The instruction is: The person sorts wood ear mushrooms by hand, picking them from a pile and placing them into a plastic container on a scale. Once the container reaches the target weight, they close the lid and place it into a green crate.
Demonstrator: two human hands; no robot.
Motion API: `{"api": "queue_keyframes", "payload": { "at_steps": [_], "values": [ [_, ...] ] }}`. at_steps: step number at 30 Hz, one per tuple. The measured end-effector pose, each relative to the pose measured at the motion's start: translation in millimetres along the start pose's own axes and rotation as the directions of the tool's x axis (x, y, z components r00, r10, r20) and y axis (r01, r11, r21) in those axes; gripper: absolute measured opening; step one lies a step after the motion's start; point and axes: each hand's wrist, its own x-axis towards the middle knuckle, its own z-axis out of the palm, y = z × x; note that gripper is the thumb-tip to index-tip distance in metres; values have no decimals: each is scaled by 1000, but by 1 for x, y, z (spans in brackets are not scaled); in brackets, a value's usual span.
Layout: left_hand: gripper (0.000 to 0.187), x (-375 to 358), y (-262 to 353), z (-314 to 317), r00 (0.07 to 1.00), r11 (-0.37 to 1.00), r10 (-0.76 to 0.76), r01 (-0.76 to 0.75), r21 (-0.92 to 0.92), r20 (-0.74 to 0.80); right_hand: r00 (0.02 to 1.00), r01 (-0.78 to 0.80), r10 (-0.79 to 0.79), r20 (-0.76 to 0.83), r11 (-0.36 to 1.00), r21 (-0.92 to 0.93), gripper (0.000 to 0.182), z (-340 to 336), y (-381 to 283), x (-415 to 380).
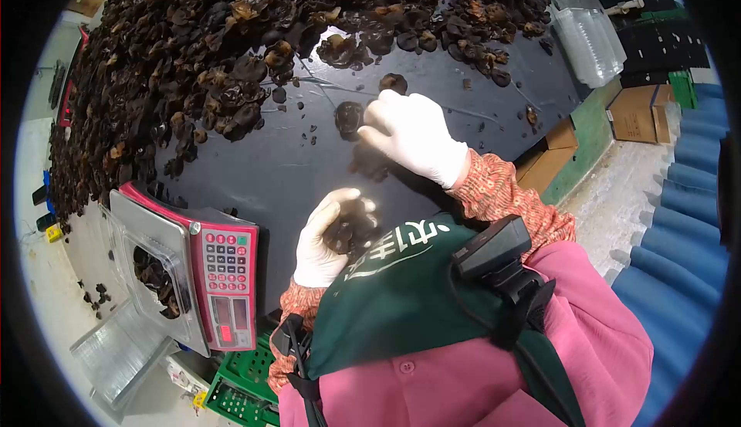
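My left hand [320, 234], in a white glove, curls around several dark brown wood ear mushrooms [349, 230], blurred by motion, close to the apron. Over the dark table surface, my gloved right hand [417, 133] has its fingers curled in; whether they hold anything is hidden. Just beyond its knuckles sits a single wood ear mushroom [394, 83], and another wood ear mushroom [349, 120] lies left of its fingers. A smeared brown shape shows below the right hand. On the pink scale [225, 272], a clear plastic container [123, 234] holds some wood ear mushrooms.
A large heap of wood ear mushrooms [193, 49] covers the table's far and left side. Clear plastic containers [590, 45] are stacked at the right edge. A cardboard box [637, 114] stands beyond on the floor. Below the scale are a green crate [239, 388] and more clear containers [120, 357].
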Motion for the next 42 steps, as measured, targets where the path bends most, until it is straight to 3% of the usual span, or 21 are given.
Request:
{"api": "queue_keyframes", "payload": {
  "at_steps": [2,6,9,10,12,14,18,21,30,33,35,36,39,40,41,42],
  "values": [
    [31,0,1,0,1000,1000,7,-7,-1,3,999,-23,25,-44,999,45,18,-2,0,3],
    [30,1,0,0,1000,1000,24,-24,3,12,977,181,-194,-85,973,-141,26,-1,-2,15],
    [30,0,2,0,1000,1000,20,-20,1,13,973,184,-198,-122,976,-115,25,6,2,19],
    [30,-1,2,0,1000,1000,11,-11,-6,13,984,162,-163,-77,986,-30,22,4,7,21],
    [30,-2,3,-2,999,1000,9,-8,-17,40,993,-115,121,6,931,348,22,-9,0,21],
    [31,-1,3,-3,999,1000,4,-2,-24,54,922,-386,290,257,635,669,29,-25,-2,23],
    [32,0,4,2,999,1000,6,-7,9,41,859,-511,327,395,482,712,30,-38,2,17],
    [33,1,2,1,999,1000,11,-12,17,53,867,-493,304,394,419,762,31,-38,0,9],
    [33,0,3,3,999,1000,5,-5,7,37,872,-476,314,376,365,800,29,-42,-15,-1],
    [33,-4,2,6,1000,997,28,-28,74,2,819,-572,351,454,433,696,27,-52,-10,-5],
    [33,-4,3,5,999,998,36,-35,59,-7,900,-436,319,298,630,642,26,-59,4,-16],
    [33,1,3,-5,997,1000,19,-19,5,73,819,-567,393,418,446,692,26,-78,3,-18],
    [33,1,3,-7,998,999,19,-16,-46,62,873,-485,447,195,747,455,24,-76,49,-44],
    [33,0,5,-7,998,998,-16,19,-53,61,931,-362,363,14,924,125,23,-82,39,-43],
    [33,1,5,-7,998,998,-13,17,-60,59,967,-226,210,-141,968,-108,19,-79,31,-40],
    [33,1,5,-8,998,998,-12,16,-67,55,989,-71,49,-138,985,-160,19,-77,22,-36]
  ]
}}
